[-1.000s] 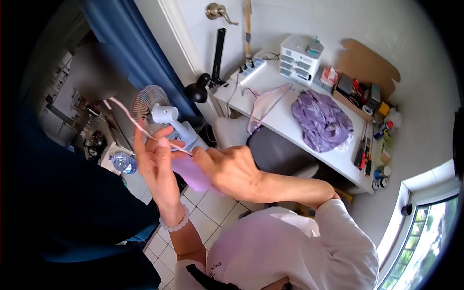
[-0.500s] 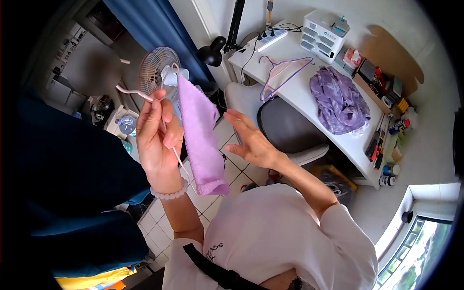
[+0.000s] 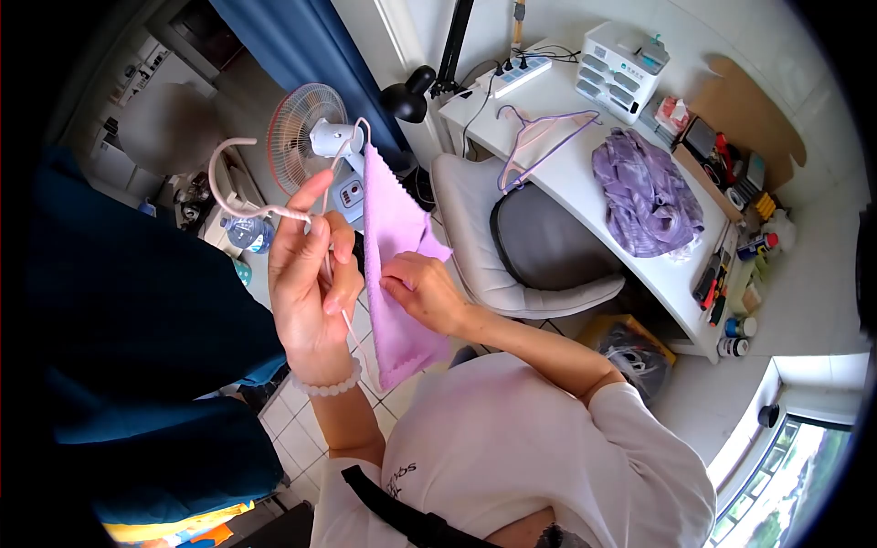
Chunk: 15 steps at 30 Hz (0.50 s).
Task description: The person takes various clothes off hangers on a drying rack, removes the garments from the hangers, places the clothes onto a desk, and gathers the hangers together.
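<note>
My left hand [image 3: 315, 283] grips a pale pink hanger [image 3: 239, 213] near the base of its hook, which points to the upper left. A purple cloth [image 3: 402, 338] hangs over the hanger's long bar, to the right of that hand. My right hand [image 3: 425, 294] is closed on the cloth's right part, its fingers curled against the fabric.
A white desk [image 3: 585, 215] bears another hanger [image 3: 548, 137], crumpled purple fabric [image 3: 649, 192], a drawer box [image 3: 621, 73] and tools. A grey chair [image 3: 548, 239] stands beside it. A fan [image 3: 306, 137] and dark hanging clothes [image 3: 155, 301] are at left.
My right hand, open and apart from the cloth half a second ago, has moved left onto it and closed. The hanger's hook now shows more fully, and the cloth is spread wider.
</note>
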Available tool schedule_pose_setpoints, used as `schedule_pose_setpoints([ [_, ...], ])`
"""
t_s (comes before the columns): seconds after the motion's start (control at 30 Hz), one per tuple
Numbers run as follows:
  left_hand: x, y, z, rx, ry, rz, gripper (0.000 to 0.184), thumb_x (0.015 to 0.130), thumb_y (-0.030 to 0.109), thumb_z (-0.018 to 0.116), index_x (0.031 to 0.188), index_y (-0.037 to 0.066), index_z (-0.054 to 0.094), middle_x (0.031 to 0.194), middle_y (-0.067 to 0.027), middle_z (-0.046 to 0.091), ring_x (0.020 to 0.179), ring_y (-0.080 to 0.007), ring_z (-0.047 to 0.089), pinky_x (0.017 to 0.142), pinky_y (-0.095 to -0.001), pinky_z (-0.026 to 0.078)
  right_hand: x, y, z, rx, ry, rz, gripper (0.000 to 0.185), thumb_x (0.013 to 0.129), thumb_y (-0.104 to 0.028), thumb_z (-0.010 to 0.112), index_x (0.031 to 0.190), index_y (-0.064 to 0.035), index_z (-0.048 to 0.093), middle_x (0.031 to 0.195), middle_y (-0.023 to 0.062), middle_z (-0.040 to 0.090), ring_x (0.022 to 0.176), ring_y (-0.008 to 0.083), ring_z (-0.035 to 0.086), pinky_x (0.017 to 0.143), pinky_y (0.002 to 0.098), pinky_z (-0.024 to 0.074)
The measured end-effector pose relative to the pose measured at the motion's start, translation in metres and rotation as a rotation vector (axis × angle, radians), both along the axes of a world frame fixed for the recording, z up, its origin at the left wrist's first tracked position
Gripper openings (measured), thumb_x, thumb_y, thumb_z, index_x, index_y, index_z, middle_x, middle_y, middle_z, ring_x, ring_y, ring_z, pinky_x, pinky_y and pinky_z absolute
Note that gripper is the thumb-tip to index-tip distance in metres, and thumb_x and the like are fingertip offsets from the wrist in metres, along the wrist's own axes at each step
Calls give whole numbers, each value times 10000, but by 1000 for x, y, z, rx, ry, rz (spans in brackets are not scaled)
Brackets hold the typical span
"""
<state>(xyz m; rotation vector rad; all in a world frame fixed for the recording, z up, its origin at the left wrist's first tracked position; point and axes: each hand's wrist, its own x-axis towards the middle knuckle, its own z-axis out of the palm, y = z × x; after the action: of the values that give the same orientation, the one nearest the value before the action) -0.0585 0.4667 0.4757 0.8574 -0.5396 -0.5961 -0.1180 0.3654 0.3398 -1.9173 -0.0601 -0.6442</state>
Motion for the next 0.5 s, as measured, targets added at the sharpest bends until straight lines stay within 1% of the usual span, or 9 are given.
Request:
schedule_pose_setpoints([
  [0.1, 1, 5, -6, 24, -11, 43, 381, 960, 116, 412, 1312, -27, 377, 718, -68, 515, 337, -23, 295, 319, -160, 211, -4, -5, 2, 68, -21, 30, 64, 755, 8, 610, 815, 15, 590, 762, 150, 577, 664, 284, 564, 589, 353, 443],
  [0.17, 3, 6, -13, 188, -138, 268, 369, 956, 102, 413, 1297, -37, 396, 694, -65, 534, 341, -20, 290, 322, -162, 200, -8, -12, 8, 126, -48, 28, 26, 747, 2, 604, 762, 7, 583, 757, 142, 569, 631, 300, 551, 568, 360, 432],
  [0.2, 5, 5, -17, 186, -135, 268, 369, 956, 102, 413, 1297, -37, 396, 694, -65, 534, 341, -20, 290, 322, -162, 200, -11, -17, 14, 202, -53, -6, 25, 749, 17, 592, 774, 12, 590, 747, 128, 562, 616, 257, 546, 552, 332, 424],
  [0.23, 9, 4, -22, 319, -175, 395, 360, 952, 96, 415, 1286, -38, 413, 662, -53, 531, 357, -18, 296, 335, -161, 201, -15, -22, 19, 278, -58, -42, 40, 752, 32, 580, 785, 17, 597, 736, 113, 556, 602, 214, 541, 536, 304, 415],
  [0.27, 13, 3, -29, 452, -214, 521, 351, 947, 89, 417, 1274, -39, 430, 631, -41, 528, 373, -17, 301, 348, -159, 202, -18, -28, 21, 315, -33, 3, 81, 804, 60, 533, 860, 40, 587, 838, 51, 561, 656, 81, 485, 542, 219, 381],
  [0.37, 34, 1, -66, 576, -188, 539, 335, 936, 81, 417, 1248, -29, 469, 588, -15, 504, 418, -22, 329, 384, -172, 236, -24, -38, 34, 493, -85, 65, 113, 844, 41, 502, 922, 22, 582, 836, 26, 568, 611, 69, 485, 517, 213, 388],
  [0.4, 40, -1, -78, 644, -233, 537, 330, 933, 80, 417, 1240, -23, 480, 581, -9, 499, 437, -25, 341, 403, -179, 255, -33, -41, 45, 655, 76, 100, 132, 882, 15, 470, 966, 4, 571, 770, 16, 561, 538, 64, 480, 476, 208, 389],
  [0.43, 43, -3, -88, 713, -279, 536, 326, 929, 79, 418, 1231, -18, 490, 574, -3, 494, 456, -29, 354, 421, -186, 273, -35, -46, 52, 739, 39, 125, 101, 901, -20, 451, 956, -19, 535, 612, 12, 505, 471, 65, 470, 431, 215, 372],
  [0.5, 45, -6, -99, 757, -281, 524, 315, 928, 72, 413, 1216, -16, 505, 581, 1, 495, 461, -35, 359, 434, -199, 291, -45, -61, 63, 698, -68, 97, 96, 920, -36, 428, 974, -29, 507, 598, 26, 515, 465, 87, 513, 411, 223, 391],
])
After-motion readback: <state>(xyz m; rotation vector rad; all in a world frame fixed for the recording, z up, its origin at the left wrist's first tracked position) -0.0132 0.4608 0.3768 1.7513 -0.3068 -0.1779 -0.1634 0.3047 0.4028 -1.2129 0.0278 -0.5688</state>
